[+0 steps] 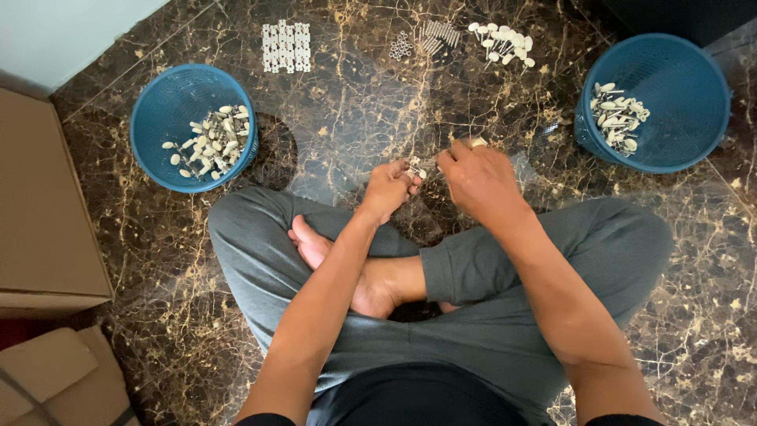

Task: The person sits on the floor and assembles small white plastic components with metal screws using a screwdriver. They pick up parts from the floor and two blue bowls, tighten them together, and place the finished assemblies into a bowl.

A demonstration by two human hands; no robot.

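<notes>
Small cream-headed metal-pin part (418,167) pinched between left hand (388,189) and right hand (477,177), both closed on it, low over dark marble floor (355,102). Likely light, stiff, fiddly; best gripped by the pin. Left blue mesh plastic basket (158,110) and right blue mesh plastic basket (694,71) each holding similar cream pieces.

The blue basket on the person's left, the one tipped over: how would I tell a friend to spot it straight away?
Start at the dark marble floor with gold veins, then go to the cardboard boxes at the left edge. Just right of them lies the left blue mesh basket, holding small cream-headed pieces heaped against its right side. The other blue basket sits far right, away from the boxes.
</notes>
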